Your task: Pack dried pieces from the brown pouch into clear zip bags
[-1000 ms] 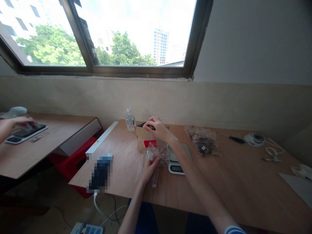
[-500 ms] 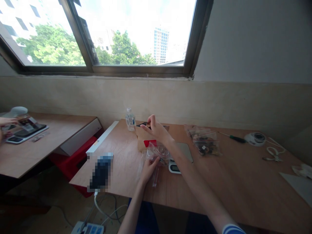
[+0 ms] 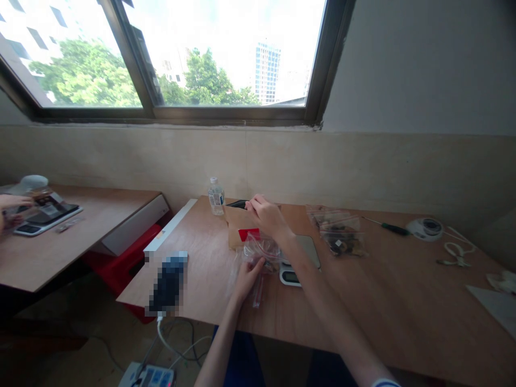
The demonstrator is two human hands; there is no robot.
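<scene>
Just above the cardboard box (image 3: 234, 228), the person's right hand (image 3: 266, 215) hangs with its fingers bent inward; whether they grip anything cannot be told from this angle. Nearer the person than the box, the left hand (image 3: 246, 277) is clamped on a clear plastic bag (image 3: 262, 248), thumb and fingers pressing at its lower edge. The two hands are well apart from each other. The bag lies crumpled close in front of the box, overlapping its lower front near a red patch (image 3: 249, 234); small pieces show dimly through the plastic, too blurred to name. Something dark shows at the top of the box.

To the right of the box sits a white scale (image 3: 309, 250), partly hidden under the right forearm. Farther right of the box lie zip bags of dark and brown pieces (image 3: 341, 236), then a green-handled screwdriver (image 3: 395, 229), a round white device (image 3: 425, 229) and its white cable (image 3: 457, 253). Just behind the box, to its left, stands a water bottle (image 3: 216, 199). Well left of the box, at another table (image 3: 97, 226), a co-worker's hand (image 3: 16, 202) is beside a second scale (image 3: 46, 227).
</scene>
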